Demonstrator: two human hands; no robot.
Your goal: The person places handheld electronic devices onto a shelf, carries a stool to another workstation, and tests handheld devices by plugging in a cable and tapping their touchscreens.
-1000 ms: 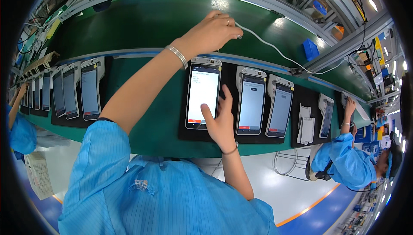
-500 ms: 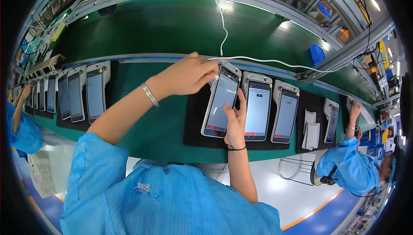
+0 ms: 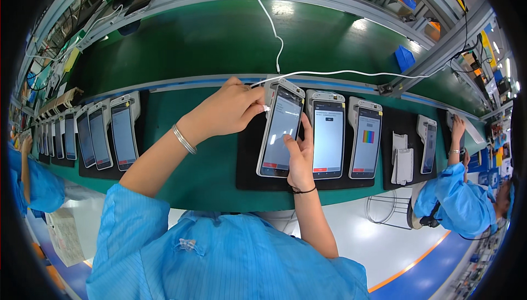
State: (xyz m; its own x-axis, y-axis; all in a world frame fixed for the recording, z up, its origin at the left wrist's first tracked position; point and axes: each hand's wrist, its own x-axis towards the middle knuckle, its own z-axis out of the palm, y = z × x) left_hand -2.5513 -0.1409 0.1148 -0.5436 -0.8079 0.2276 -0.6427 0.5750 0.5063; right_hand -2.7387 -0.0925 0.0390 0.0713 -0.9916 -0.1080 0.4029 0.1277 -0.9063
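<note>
My right hand (image 3: 301, 160) grips a white handheld payment terminal (image 3: 277, 141) by its right edge, thumb lying on the lit screen. The terminal is tilted slightly, its printer end pointing away from me. My left hand (image 3: 235, 109), a silver bangle at its wrist, pinches the white plug (image 3: 267, 108) of a charging cable (image 3: 340, 73) at the terminal's upper left side. Whether the plug's tip is inside a port I cannot tell. A second terminal (image 3: 328, 141) stands just right of my right hand, and a third terminal (image 3: 365, 152) beyond it displays coloured stripes.
Several more terminals (image 3: 123, 130) line the green bench at left on a black mat (image 3: 144, 130). To the right lie white plastic covers (image 3: 403, 163) and another terminal (image 3: 427, 146). Co-workers sit at both sides, one sleeve (image 3: 455, 204) at right. A blue bin (image 3: 404, 58) sits beyond the rail.
My left hand has shifted slightly left and down with the plug, which now shows at the terminal's side. Coloured stripes have appeared on the third terminal's screen. My right hand keeps its grip.
</note>
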